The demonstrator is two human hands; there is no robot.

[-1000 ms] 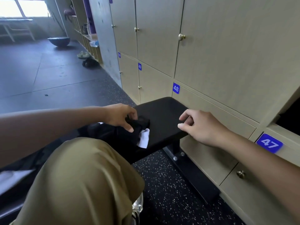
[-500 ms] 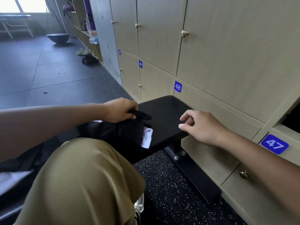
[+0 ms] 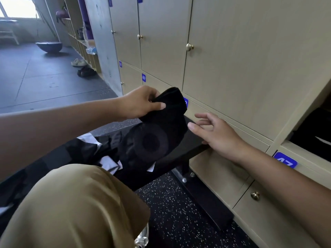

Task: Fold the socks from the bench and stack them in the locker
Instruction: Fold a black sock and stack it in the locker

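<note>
Floor of dark tiles ran off to the far left, where a blue half-ball trainer sat under the window, and two pairs of shoes lay beside an open rack of shelves. Nearer, a bent knee in olive trousers filled the lower left and hid part of the bench, a black padded one standing close against the wall of pale wooden lockers. On the bench lay a heap of dark and white socks, partly behind the knee.

Above that heap the left hand held a black sock lifted clear of the bench, its grip clamped on the upper edge with the thumb pressed on the front of the fabric and the fingers curled behind; the rest of the sock hung down toward the heap. Just right of the hanging sock the right hand hovered over the bench's far corner, its grip apart, fingers loosely spread and holding nothing, the thumb tip near the sock's edge; whether it touched I could not tell. Farther right, above the blue plate numbered 47, one locker compartment stood open with something dark inside.
</note>
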